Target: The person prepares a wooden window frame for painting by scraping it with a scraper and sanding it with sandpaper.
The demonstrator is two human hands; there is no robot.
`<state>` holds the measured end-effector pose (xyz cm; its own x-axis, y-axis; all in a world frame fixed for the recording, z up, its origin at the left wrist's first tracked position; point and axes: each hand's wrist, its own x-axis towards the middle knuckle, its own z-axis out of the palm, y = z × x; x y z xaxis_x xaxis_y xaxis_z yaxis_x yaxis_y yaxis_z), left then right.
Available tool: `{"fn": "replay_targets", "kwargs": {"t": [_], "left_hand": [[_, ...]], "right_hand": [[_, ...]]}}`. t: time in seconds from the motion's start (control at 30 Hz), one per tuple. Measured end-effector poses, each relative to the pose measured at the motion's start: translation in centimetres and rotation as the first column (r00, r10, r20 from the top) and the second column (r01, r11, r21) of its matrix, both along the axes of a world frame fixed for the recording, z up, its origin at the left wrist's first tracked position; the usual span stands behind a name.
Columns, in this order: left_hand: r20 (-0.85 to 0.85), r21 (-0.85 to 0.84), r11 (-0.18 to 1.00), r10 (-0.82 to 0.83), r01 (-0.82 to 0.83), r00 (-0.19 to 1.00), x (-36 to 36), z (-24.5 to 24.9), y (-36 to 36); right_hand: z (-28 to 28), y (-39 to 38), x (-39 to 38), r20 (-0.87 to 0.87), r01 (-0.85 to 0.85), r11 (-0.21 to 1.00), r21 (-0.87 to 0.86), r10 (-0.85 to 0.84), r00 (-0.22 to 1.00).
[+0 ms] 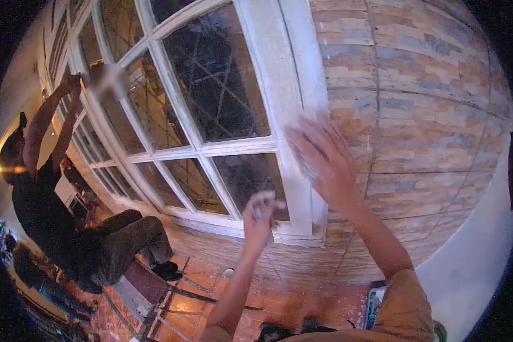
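Observation:
My right hand, smeared by motion, lies with fingers stretched out along the right upright of the white window frame. A greyish sliver shows at the edge of its palm. Lower down and to the left, my left hand is raised before the bottom right glass pane. Its fingers are curled in, and I cannot tell what they hold. White bars divide the window into several panes, with crossed diagonal bars visible behind the glass.
At left a person in dark clothes sits on a paint-marked stand, arms raised to the window. Stone-patterned tiles cover the wall at right. Below are an orange tiled floor and a small white round container. Another person is farther back.

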<state>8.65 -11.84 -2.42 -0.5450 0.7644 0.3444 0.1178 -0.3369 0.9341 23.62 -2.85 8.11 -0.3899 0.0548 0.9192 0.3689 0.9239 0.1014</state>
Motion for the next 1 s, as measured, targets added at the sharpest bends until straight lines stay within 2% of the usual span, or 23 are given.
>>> {"fn": "replay_targets", "kwargs": {"t": [0.03, 0.1, 0.13, 0.23, 0.3, 0.4, 0.43, 0.5, 0.63, 0.7, 0.87, 0.93, 1.0], "left_hand": [[-0.002, 0.051, 0.998, -0.030, 0.030, 1.000, -0.1, 2.4, 0.6], [-0.072, 0.119, 0.989, -0.078, 0.087, 0.994, 0.2, 7.2, 1.5], [-0.066, 0.074, 0.992, -0.099, 0.103, 0.993, -0.3, 8.4, 2.4], [-0.149, 0.112, 0.978, -0.160, 0.178, 0.976, -0.9, 11.4, 4.6], [-0.261, 0.049, 0.988, -0.127, 0.144, 0.957, -1.2, 11.9, 6.2], [-0.365, -0.007, 0.991, -0.125, 0.132, 0.923, -0.6, 12.1, 7.6], [-0.367, -0.006, 0.990, -0.131, 0.139, 0.921, -0.4, 12.1, 8.2], [-0.365, 0.169, 0.985, 0.030, 0.034, 0.930, -0.3, 12.1, 9.2], [-0.373, 0.101, 0.995, 0.031, 0.007, 0.927, -1.4, 11.8, 10.3], [-0.403, 0.266, 0.964, 0.091, 0.021, 0.911, -2.1, 11.3, 11.7], [-0.405, 0.219, 0.975, 0.068, 0.025, 0.912, -1.4, 11.5, 10.8], [-0.348, 0.145, 0.989, 0.049, 0.002, 0.936, -1.0, 11.5, 10.3], [-0.334, 0.191, 0.982, 0.055, 0.010, 0.941, -1.3, 12.3, 10.7]], "right_hand": [[0.5, 1.4, -1.2, 0.001, 0.018, 1.000, -0.004, -0.018, 1.000], [0.3, 4.5, -3.4, -0.064, 0.292, 0.923, 0.251, -0.285, 0.956], [-0.2, 5.3, -4.0, -0.068, 0.311, 0.916, 0.256, -0.303, 0.950], [-0.6, 6.7, -4.9, -0.107, 0.392, 0.877, 0.278, -0.377, 0.920], [-0.9, 6.7, -4.9, -0.138, 0.363, 0.905, 0.223, -0.339, 0.931], [-0.1, 7.6, -5.2, -0.158, 0.375, 0.893, 0.248, -0.345, 0.925], [0.2, 7.6, -5.3, -0.160, 0.382, 0.890, 0.248, -0.351, 0.922], [0.9, 7.4, -5.5, -0.179, 0.404, 0.874, 0.271, -0.367, 0.913], [-0.4, 8.2, -5.7, -0.211, 0.385, 0.861, 0.334, -0.330, 0.920], [0.0, 8.5, -5.2, -0.177, 0.397, 0.826, 0.401, -0.356, 0.918], [-0.8, 8.7, -5.4, -0.208, 0.360, 0.856, 0.371, -0.302, 0.931], [-0.9, 8.7, -5.7, -0.214, 0.350, 0.866, 0.356, -0.288, 0.933], [-0.1, 8.9, -6.0, -0.250, 0.322, 0.872, 0.370, -0.241, 0.938]]}}
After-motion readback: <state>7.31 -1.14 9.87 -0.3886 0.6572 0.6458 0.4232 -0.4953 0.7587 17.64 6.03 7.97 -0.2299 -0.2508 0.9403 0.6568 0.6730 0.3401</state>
